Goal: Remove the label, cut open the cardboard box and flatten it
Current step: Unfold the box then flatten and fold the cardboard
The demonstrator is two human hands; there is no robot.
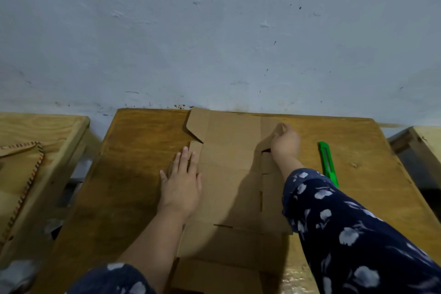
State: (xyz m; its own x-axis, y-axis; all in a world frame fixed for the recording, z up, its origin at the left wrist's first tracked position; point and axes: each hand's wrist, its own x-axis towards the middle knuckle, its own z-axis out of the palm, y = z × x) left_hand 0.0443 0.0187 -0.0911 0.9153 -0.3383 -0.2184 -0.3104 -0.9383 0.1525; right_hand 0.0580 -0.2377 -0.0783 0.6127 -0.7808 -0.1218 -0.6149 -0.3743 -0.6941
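Note:
The brown cardboard box (229, 174) lies opened out nearly flat along the middle of a wooden table (133, 174). My left hand (181, 181) rests flat, fingers spread, on the box's left edge and the small flaps there. My right hand (285, 143) is farther back on the right side, fingers pinched on a raised flap at the box's far right corner. A far left flap stands slightly up from the table. I see no label on the cardboard.
A green utility knife (328, 164) lies on the table to the right of my right forearm. Another wooden table (28, 174) stands at the left with a stitched brown item on it. A third wooden piece (420, 145) is at the right. A blue-grey wall runs behind.

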